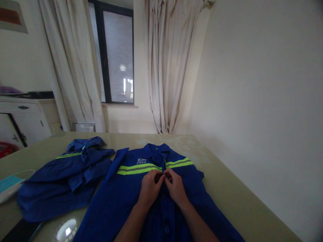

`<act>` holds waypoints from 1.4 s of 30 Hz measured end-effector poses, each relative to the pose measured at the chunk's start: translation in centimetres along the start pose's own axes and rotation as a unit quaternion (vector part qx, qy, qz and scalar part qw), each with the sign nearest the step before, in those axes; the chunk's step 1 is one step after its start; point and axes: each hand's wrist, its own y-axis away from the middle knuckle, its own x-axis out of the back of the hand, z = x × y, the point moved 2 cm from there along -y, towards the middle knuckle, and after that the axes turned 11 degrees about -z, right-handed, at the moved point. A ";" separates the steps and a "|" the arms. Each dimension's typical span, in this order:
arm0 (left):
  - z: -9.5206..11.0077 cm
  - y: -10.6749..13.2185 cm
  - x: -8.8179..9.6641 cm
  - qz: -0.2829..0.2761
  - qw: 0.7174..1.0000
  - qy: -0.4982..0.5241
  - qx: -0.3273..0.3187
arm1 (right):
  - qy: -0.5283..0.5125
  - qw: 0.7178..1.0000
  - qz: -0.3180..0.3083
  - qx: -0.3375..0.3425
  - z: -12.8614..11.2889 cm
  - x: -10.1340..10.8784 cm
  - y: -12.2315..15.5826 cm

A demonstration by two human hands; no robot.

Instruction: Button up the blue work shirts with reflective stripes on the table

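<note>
A blue work shirt (131,198) with yellow-green reflective stripes lies flat, front up, on the table (234,198) before me. My left hand (149,188) and my right hand (176,188) meet at the shirt's front opening just below the stripes. Both hands have their fingers pinched on the placket, at a button. A second blue shirt (65,178) of the same kind lies crumpled to the left.
A light blue face mask (8,184) lies at the table's left edge, a dark phone (21,232) at the near left. A white cabinet (22,117) stands at the left. Curtains and a window are behind; a wall runs along the right.
</note>
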 end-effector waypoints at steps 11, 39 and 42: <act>-0.9 -0.5 -0.2 -0.003 0.998 0.030 0.047 | 0.023 0.999 0.031 -0.018 0.7 0.0 -0.2; -1.8 0.5 -0.4 -0.098 0.920 -0.369 0.083 | 0.076 0.994 -0.072 0.030 -0.5 -1.2 0.6; -2.0 -0.2 -0.1 -0.102 0.917 -0.373 0.100 | 0.086 0.996 -0.037 -0.009 -0.7 -1.0 0.8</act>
